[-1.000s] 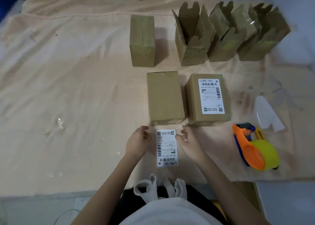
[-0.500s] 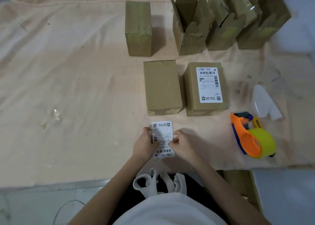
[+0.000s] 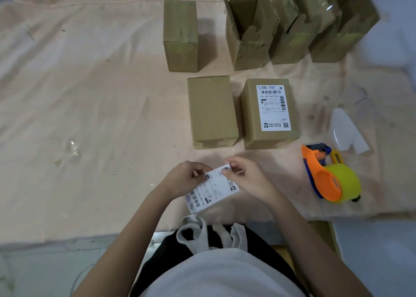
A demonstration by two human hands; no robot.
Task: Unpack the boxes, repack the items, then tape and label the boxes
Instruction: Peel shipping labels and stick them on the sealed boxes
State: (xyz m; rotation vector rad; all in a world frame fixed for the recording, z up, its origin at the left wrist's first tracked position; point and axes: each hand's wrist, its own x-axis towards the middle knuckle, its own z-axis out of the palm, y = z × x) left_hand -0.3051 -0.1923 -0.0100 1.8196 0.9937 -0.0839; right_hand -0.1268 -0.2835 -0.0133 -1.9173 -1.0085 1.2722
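I'm holding the shipping label w/ both hands, tilted, just above the cloth-covered table. My left hand is pinching its upper-left edge, my right hand is pinching the top corner. Unlabeled box is sitting closed just beyond, touching the labeled box on its right. Tape dispenser is lying to my right, apart.

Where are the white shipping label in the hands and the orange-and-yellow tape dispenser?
White shipping label [image 3: 212, 189], head view, on its printed middle.
Orange-and-yellow tape dispenser [image 3: 324, 179], head view, on its orange side plate.
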